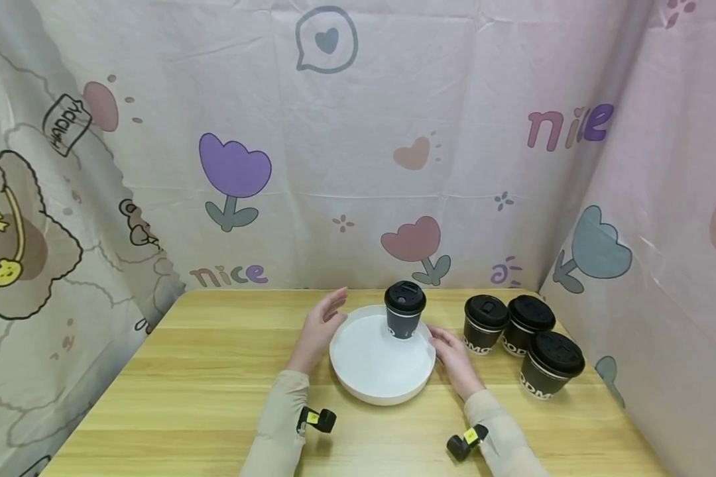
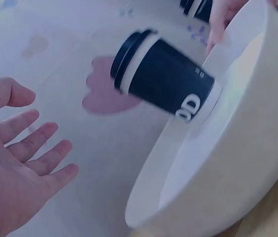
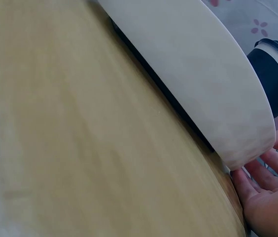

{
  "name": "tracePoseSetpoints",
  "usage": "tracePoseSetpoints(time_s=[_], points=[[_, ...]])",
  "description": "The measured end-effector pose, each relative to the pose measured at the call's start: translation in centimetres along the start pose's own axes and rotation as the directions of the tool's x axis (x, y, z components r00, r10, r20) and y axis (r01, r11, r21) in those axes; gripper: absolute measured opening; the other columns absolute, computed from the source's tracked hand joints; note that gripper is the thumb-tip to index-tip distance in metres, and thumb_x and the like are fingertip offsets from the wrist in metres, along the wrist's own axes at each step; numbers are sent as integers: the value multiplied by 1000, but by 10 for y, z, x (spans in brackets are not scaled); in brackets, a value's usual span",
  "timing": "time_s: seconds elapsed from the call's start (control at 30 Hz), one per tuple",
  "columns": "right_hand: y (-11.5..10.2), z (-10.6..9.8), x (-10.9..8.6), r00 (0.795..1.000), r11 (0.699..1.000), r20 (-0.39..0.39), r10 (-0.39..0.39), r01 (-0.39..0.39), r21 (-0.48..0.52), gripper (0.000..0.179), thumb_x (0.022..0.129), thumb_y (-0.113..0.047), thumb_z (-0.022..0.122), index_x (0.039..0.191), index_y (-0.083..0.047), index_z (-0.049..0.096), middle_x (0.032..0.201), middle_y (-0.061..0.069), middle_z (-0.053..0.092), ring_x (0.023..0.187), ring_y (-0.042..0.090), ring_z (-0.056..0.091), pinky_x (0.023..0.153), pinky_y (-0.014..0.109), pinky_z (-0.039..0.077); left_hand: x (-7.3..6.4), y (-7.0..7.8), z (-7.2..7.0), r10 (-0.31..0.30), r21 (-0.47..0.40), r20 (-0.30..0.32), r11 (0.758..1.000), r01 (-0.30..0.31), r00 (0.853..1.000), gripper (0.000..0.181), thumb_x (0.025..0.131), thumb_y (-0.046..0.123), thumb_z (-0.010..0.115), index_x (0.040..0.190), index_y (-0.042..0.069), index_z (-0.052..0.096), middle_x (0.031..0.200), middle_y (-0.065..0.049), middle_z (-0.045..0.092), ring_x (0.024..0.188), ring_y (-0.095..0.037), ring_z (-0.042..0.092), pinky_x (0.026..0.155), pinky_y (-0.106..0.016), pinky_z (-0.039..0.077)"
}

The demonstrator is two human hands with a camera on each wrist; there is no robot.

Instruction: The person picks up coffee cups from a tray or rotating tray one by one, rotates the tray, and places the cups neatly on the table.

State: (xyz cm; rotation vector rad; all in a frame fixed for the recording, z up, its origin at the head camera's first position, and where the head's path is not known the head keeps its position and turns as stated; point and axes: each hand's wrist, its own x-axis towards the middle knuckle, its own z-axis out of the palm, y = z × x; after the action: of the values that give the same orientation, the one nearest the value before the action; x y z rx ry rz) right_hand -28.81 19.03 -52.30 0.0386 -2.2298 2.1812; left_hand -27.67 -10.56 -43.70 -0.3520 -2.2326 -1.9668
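A white round tray with a raised rim is on the table, and a dark strip shows along its underside in the right wrist view. Near its far edge a black lidded paper coffee cup stands upright inside it. My left hand is off the tray's left side with its fingers spread apart, and holds nothing; the left wrist view shows its palm. At the tray's right side my right hand grips the rim, thumb at the top edge and fingers against the lower outside wall.
Three more black lidded coffee cups stand together to the right: a left one, a back one and a front one. The wooden table meets a printed cloth at the back and sides.
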Motion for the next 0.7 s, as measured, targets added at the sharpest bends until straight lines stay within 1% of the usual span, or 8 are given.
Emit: tracePoseSetpoints(time_s=[0.07, 0.13, 0.2, 0.3, 0.37, 0.47, 0.6, 0.7], points=[[2, -1, 0, 1000, 1000, -1, -22, 22, 3, 50, 108, -12, 54, 150, 15, 51, 154, 34, 54, 129, 18, 64, 96, 13, 54, -4, 7, 6, 26, 20, 45, 999, -27, 999, 54, 102, -2, 57, 155, -4, 50, 159, -26, 54, 150, -45, 49, 126, -59, 39], [2, -1, 0, 999, 999, -1, -32, 32, -5, 50, 107, -12, 54, 149, 16, 51, 153, 35, 55, 125, 15, 65, 95, 13, 55, -9, 11, 13, 45, 45, 96, 998, -49, 994, 53, 102, -2, 57, 154, -5, 51, 158, -26, 55, 149, -46, 50, 127, -59, 38], [2, -1, 0, 1000, 1000, 3, -19, 19, 0, 50, 108, -11, 53, 150, 15, 51, 154, 35, 54, 130, 22, 65, 95, 13, 54, -14, 14, 19, 71, 72, 154, 994, -83, 986, 51, 101, -2, 58, 152, -6, 53, 157, -27, 56, 147, -47, 51, 127, -61, 38], [-1, 1, 0, 1000, 1000, 1, 18, -18, -7, 49, 109, -10, 51, 152, 14, 48, 157, 34, 51, 142, 36, 57, 96, 12, 51, -21, 15, 28, 120, 131, 245, 979, -155, 962, 49, 101, -1, 60, 149, -8, 55, 154, -28, 58, 143, -49, 55, 124, -62, 41], [-3, 2, 0, 999, 999, 2, 37, -37, -9, 49, 110, -10, 50, 154, 14, 46, 159, 34, 49, 147, 42, 52, 96, 11, 50, -27, 14, 33, 146, 157, 301, 967, -200, 942, 48, 100, 0, 61, 148, -9, 57, 152, -29, 59, 141, -49, 57, 122, -62, 43], [-4, 3, 1, 999, 999, -2, 47, -47, -5, 49, 111, -9, 50, 154, 14, 45, 160, 34, 48, 149, 44, 49, 95, 10, 49, -34, 13, 39, 177, 191, 378, 945, -264, 909, 48, 101, 1, 61, 148, -9, 57, 151, -29, 61, 140, -49, 58, 119, -62, 46], [-5, 3, 1, 999, 999, -6, 46, -46, 0, 49, 111, -9, 50, 154, 14, 46, 159, 34, 49, 148, 42, 50, 93, 9, 49, -43, 9, 48, 152, 241, 482, 924, -297, 863, 51, 100, 7, 64, 149, -6, 58, 152, -25, 61, 143, -46, 56, 120, -58, 48], [-3, 2, 1, 999, 999, -7, 36, -36, -3, 48, 110, -8, 50, 153, 14, 47, 158, 34, 50, 147, 43, 51, 93, 9, 50, -52, 4, 55, 103, 305, 570, 895, -326, 815, 52, 99, 11, 66, 149, -3, 59, 151, -21, 64, 143, -41, 58, 123, -49, 48]])
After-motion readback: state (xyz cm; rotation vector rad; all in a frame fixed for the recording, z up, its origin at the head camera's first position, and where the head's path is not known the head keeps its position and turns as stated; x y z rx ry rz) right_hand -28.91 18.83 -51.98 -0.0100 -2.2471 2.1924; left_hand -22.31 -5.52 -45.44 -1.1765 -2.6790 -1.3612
